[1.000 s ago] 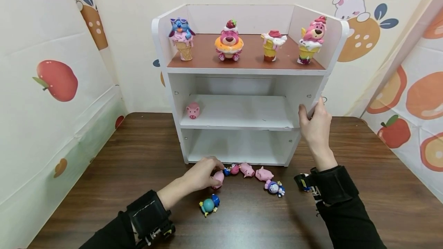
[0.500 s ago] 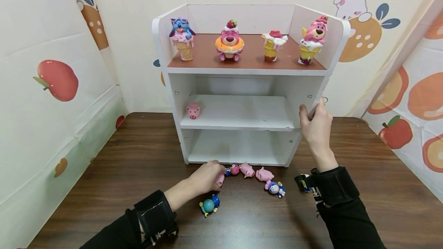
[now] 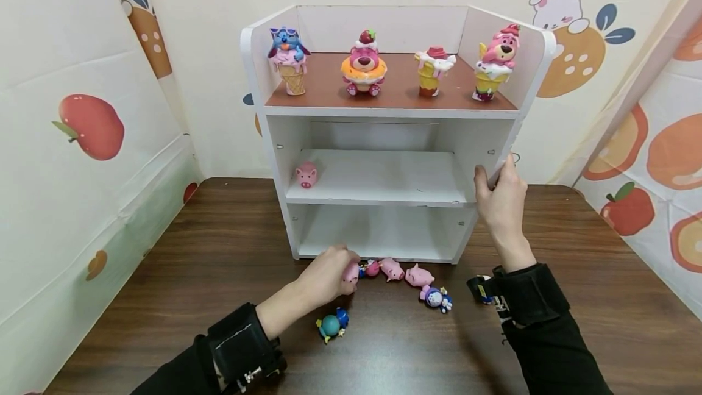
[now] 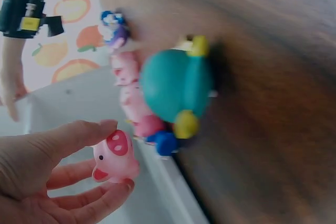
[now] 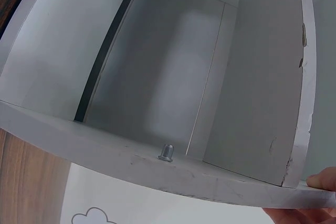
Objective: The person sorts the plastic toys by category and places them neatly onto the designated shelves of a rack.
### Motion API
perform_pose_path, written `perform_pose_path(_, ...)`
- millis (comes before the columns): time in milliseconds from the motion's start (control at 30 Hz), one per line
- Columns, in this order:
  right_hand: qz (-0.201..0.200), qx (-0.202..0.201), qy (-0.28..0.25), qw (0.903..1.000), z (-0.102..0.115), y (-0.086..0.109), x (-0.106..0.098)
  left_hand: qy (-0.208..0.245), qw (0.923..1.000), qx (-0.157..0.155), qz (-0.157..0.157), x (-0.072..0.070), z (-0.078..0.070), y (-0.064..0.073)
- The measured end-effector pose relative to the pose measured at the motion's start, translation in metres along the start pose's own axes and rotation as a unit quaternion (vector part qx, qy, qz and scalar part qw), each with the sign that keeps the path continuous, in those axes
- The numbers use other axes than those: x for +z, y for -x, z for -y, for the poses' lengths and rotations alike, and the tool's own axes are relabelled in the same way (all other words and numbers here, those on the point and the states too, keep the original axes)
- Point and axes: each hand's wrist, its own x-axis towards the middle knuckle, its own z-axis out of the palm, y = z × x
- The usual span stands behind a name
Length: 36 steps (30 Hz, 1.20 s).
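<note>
My left hand (image 3: 325, 276) pinches a small pink pig figurine (image 4: 118, 158) between thumb and fingers, in front of the white toy shelf (image 3: 395, 113). The pig's snout faces up toward the thumb in the left wrist view. Beside it lie two more pink pigs (image 3: 392, 269) (image 3: 419, 277) and a pink-and-blue figurine (image 3: 372, 268). Nearer the front sits a teal round-backed figurine (image 3: 330, 325). My right hand (image 3: 500, 206) grips the front edge of the shelf's right side panel (image 5: 131, 163), its thumb on the inner side. Another pig (image 3: 306, 175) stands on the middle tier's left end.
Along the top tier stand a blue figure on a cone (image 3: 289, 61), a pink bear with an orange ring (image 3: 364, 66), an ice-cream cone (image 3: 433, 72) and a pink bear on a cone (image 3: 493, 64). A blue-and-white figurine (image 3: 434, 298) lies on the brown table (image 3: 395, 358).
My left hand has closed around the pig and shifted it slightly right and toward the shelf. The right hand stays on the side panel.
</note>
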Motion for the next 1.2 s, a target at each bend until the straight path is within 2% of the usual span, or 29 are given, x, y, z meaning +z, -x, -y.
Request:
perform_pose_path(467,-0.002,0.004,0.003,1.0,0.0,-0.001,0.001,0.008,0.997,0.032,-0.07,-0.043,-0.034,-0.01)
perform_pose_path(700,-0.001,0.008,0.001,1.0,0.001,-0.001,0.0,-0.008,0.9949,0.024,-0.097,-0.067,-0.045,-0.019)
perform_pose_path(900,0.001,0.008,-0.001,1.0,0.002,-0.001,0.0,-0.015,0.9932,0.024,-0.113,-0.083,-0.049,-0.032)
perform_pose_path(1200,0.005,0.013,-0.002,0.9999,0.002,0.001,0.0,-0.027,0.9915,-0.018,-0.126,-0.096,-0.041,-0.054)
